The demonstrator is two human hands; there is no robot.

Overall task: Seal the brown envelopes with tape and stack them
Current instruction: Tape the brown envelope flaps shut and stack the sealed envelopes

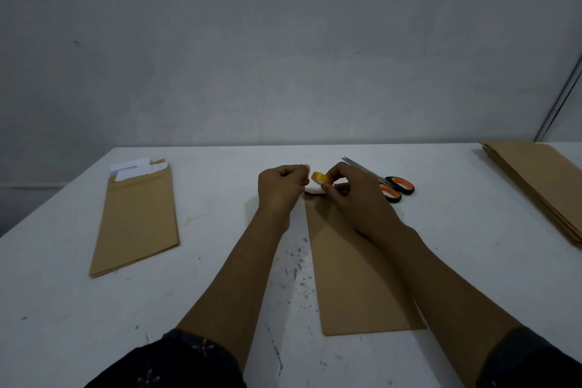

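right hand (348,190) grips tape roll (321,178) above brown envelope (356,277); left hand (280,187) fingers curled, pinching at the tape end.

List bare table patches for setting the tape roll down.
Free: table between the left envelope pile and left forearm; front-left corner; right side between the scissors and the envelope stack. Crowded: centre, where the left hand and right hand work the tape roll over the envelope.

place: plain workroom | cues: white table (441,246), bare grey wall (283,41)
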